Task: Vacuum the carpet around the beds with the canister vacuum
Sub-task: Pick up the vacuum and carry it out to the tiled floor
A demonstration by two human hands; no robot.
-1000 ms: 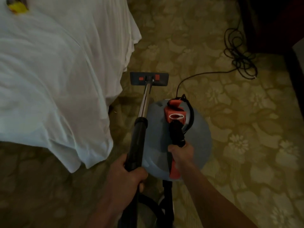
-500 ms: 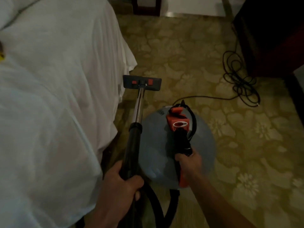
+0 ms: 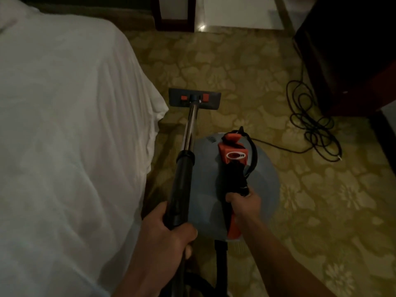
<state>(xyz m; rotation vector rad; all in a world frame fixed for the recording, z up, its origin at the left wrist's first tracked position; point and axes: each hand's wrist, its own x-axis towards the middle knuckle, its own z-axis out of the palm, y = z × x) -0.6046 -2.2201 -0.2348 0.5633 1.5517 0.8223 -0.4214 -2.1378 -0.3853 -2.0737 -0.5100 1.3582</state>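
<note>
A round grey canister vacuum (image 3: pixel 263 189) with an orange and black top handle (image 3: pixel 234 166) hangs or stands just right of the bed. My right hand (image 3: pixel 244 202) is shut on that handle. My left hand (image 3: pixel 165 234) grips the black wand (image 3: pixel 180 189), whose chrome tube runs forward to the flat floor head (image 3: pixel 214 100) resting on the olive flowered carpet (image 3: pixel 246 67). The head lies beside the corner of the white bed sheet (image 3: pixel 64 136). A black hose (image 3: pixel 220 260) trails below the canister.
The vacuum's black cord (image 3: pixel 310 123) lies in loose coils on the carpet at right, beside dark wooden furniture (image 3: pixel 347 50). A dark wooden frame (image 3: pixel 173 16) and pale tiled floor (image 3: pixel 240 11) lie beyond the carpet's far edge.
I have moved forward along the bed; the canister and floor head have travelled with me toward the carpet's far edge. Both grips are unchanged.
</note>
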